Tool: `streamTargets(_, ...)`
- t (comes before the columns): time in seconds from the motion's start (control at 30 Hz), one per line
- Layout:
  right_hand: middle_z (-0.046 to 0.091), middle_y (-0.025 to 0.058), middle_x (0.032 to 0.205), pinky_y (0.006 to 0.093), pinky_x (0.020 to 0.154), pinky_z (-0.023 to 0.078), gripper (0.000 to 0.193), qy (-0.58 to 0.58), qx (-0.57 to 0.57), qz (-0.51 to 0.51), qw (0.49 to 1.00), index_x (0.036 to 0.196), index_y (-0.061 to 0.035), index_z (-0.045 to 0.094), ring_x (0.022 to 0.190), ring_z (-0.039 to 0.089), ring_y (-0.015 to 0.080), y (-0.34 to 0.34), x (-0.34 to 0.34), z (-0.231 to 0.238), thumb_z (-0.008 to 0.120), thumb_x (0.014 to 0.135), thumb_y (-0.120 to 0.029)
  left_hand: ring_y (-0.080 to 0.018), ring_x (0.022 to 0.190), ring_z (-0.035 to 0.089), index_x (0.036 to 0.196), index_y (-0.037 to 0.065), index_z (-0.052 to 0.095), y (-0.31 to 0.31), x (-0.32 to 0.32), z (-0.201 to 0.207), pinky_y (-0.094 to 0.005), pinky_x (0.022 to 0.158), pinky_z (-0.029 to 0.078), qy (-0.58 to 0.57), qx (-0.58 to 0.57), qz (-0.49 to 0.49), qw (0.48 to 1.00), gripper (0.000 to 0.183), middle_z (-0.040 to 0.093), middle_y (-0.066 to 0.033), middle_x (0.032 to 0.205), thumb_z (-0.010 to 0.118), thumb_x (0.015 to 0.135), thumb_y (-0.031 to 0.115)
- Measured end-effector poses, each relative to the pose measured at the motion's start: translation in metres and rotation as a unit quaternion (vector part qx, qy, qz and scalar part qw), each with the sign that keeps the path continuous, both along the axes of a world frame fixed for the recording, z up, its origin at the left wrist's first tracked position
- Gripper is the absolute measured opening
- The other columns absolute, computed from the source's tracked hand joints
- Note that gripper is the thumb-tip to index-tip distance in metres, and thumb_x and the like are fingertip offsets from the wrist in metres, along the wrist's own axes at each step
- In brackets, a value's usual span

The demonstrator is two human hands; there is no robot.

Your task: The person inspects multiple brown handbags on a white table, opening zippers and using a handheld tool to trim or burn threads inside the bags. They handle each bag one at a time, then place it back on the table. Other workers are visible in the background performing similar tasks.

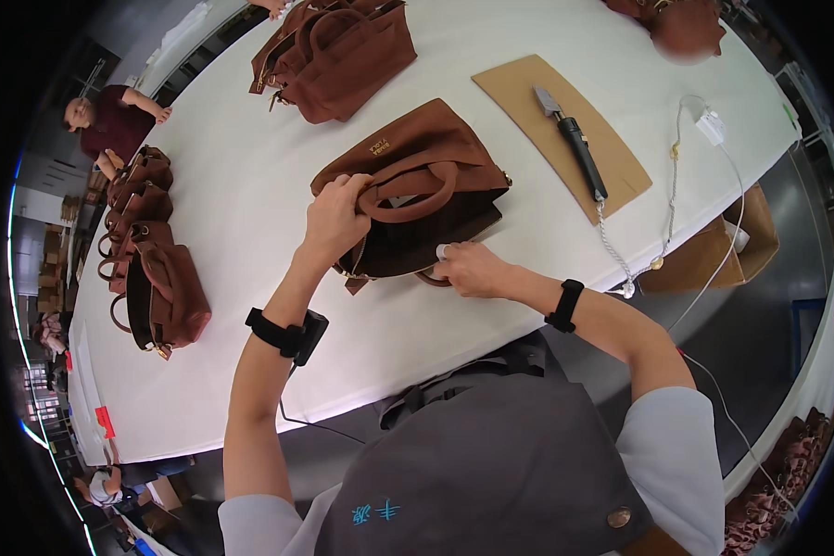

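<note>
A brown handbag (422, 134) lies on the white table before me, its dark mouth turned toward me and gaping. My left hand (336, 215) is closed on the bag's left side, next to the base of the upper carry handle (417, 199). At the near edge of the mouth, my right hand (474, 270) pinches the rim beside the lower handle, which is mostly hidden. Something white covers one of its fingertips. Gold lettering marks the bag's front panel, and the zip edge shows along the left of the opening.
Right of the bag, a corded tool with black handle and metal tip (576, 148) rests on a cardboard sheet (514, 88). Its cord (612, 243) runs over the table edge, above a cardboard box (755, 241). More brown bags (366, 56) stand far and left (181, 287). A co-worker (116, 120) stands at far left.
</note>
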State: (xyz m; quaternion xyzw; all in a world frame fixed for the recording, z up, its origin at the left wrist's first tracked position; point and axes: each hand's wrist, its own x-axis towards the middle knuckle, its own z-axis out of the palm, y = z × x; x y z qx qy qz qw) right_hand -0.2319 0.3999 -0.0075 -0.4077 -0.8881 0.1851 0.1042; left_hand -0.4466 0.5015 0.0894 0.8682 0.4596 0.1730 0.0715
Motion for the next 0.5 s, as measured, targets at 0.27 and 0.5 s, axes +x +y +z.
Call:
streamTargets(0.27,0.060,0.0193,0.108,0.0414,0.092,0.043,0.024,0.146,0.302,-0.254,0.907,0.104,-0.0041,0.059,0.104,0.056,0.0313,0.063,-0.079,-0.034,0.054,0.083,-0.015,-0.0317,0.097,0.055,0.117,0.009,0.053,-0.009,0.014,-0.001,-0.0417,0.079,0.047,0.088,-0.026,-0.032,0.995,0.039,0.060,-0.0101,0.103,0.058,0.078,0.008)
streamTargets(0.5,0.060,0.0184,0.107,0.0419,0.092,0.043,0.027,0.172,0.153,-0.087,0.969,0.106,-0.0029,0.056,0.103,0.057,0.0296,0.103,-0.066,0.007,0.055,0.084,-0.016,-0.0366,0.098,0.056,0.122,0.011,0.047,-0.010,0.015,-0.012,-0.0475,0.075,0.048,0.009,0.002,0.013,1.000,0.049,0.059,-0.0133,0.105,0.058,0.075,0.006)
